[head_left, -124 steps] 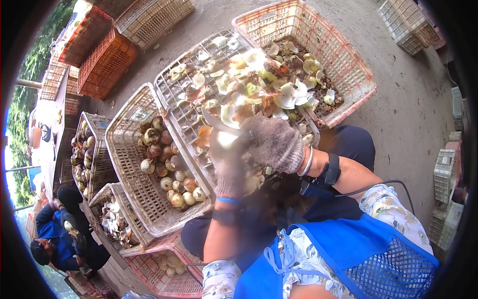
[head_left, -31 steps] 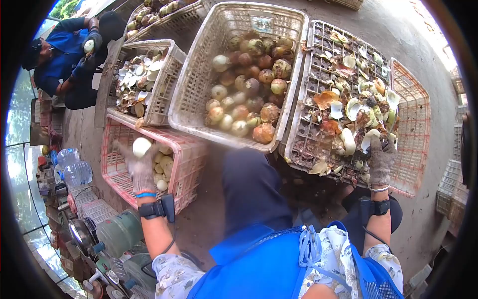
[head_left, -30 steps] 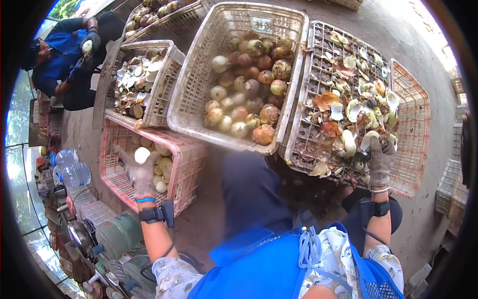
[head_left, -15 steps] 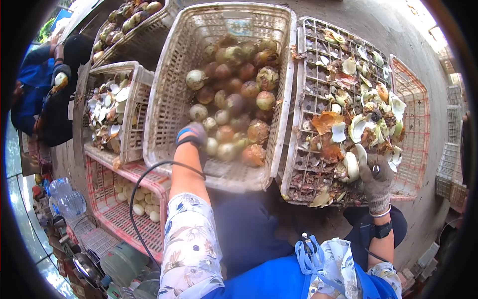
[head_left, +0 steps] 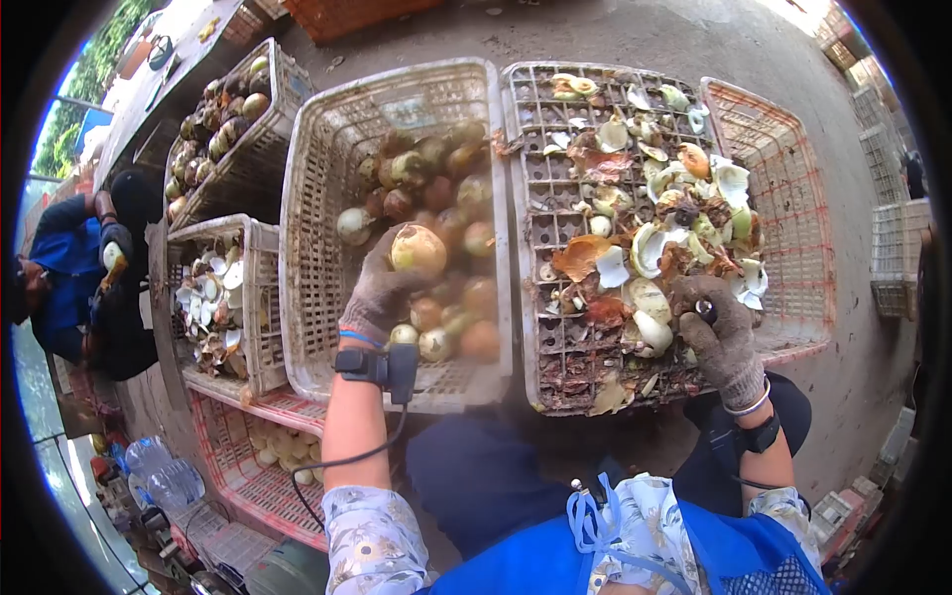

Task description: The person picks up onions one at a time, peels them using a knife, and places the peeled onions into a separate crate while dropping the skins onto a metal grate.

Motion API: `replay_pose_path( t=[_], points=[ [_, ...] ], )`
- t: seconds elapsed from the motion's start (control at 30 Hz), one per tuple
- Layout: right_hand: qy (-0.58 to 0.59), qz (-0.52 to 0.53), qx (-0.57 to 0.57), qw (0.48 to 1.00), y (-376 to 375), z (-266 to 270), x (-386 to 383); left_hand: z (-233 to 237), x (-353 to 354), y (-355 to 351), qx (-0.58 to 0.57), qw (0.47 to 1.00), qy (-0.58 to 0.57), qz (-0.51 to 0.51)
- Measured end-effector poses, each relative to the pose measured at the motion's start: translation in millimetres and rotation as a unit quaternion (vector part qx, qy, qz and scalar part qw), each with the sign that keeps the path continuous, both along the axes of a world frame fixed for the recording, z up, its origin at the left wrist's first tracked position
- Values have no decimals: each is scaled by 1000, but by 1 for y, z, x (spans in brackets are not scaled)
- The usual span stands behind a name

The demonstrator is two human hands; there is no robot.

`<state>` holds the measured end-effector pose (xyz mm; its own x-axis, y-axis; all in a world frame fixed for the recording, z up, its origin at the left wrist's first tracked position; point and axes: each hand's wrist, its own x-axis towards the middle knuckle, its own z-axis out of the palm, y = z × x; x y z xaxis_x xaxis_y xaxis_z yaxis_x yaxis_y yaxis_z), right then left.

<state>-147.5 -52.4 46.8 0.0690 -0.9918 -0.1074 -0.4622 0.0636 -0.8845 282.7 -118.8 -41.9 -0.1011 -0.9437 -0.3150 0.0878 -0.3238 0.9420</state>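
My left hand, in a grey-brown glove, grips a pale yellow-brown onion above the large whitish plastic crate. Below and behind it lie many onions, brown and greenish, some smeared by motion. My right hand, gloved too, is closed near the front right of an upturned grid-bottomed crate. A small dark round end shows at its fingers; what it belongs to is hidden. Onion peels, white and brown, are strewn over the grid beside that hand.
A crate of white onion pieces and peels stands at left, a crate of onions behind it. Peeled onions lie in a red-and-white crate lower left. A person in blue holds an onion at far left. Water bottles stand nearby.
My left hand has come up from among the onions with one onion in its grip. My right hand stays closed by the peels. The whole view has shifted somewhat.
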Motion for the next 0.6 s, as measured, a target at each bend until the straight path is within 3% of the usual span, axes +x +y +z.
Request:
replay_pose_path(
  t=[0.07, 0.13, 0.17, 0.2, 0.27, 0.3, 0.33, 0.47, 0.53, 0.6],
  points=[
    [27, 12, -10, 1000, 2, 16, 1, 43, -35, -3, -45, 996, 71, -34],
    [26, -6, 37, 999, 3, 30, 1, 104, -91, 2, -47, 984, 170, 0],
    [1, -17, -8, 1000, 6, 21, -3, 120, -105, 0, -95, 993, 62, -36],
    [-32, -20, -78, 996, 4, 12, -6, 139, -120, 1, -70, 995, 49, -44],
    [60, 11, -154, 986, 2, 21, -13, 165, -144, 2, -71, 992, -22, -103],
    [48, 9, -122, 991, 2, 25, -15, 185, -163, 6, -81, 989, -59, -106],
    [31, 27, -113, 993, -2, 24, -18, 189, -175, 10, -111, 983, -100, -104],
    [113, 43, -237, 964, 8, 47, -20, 170, -227, 40, -72, 995, -23, -63],
    [148, 57, -243, 957, 13, 45, -23, 150, -245, 49, -132, 975, -172, -55],
    [152, 86, -257, 951, 18, 48, -25, 143, -253, 53, -153, 967, -172, -111]
  ],
)
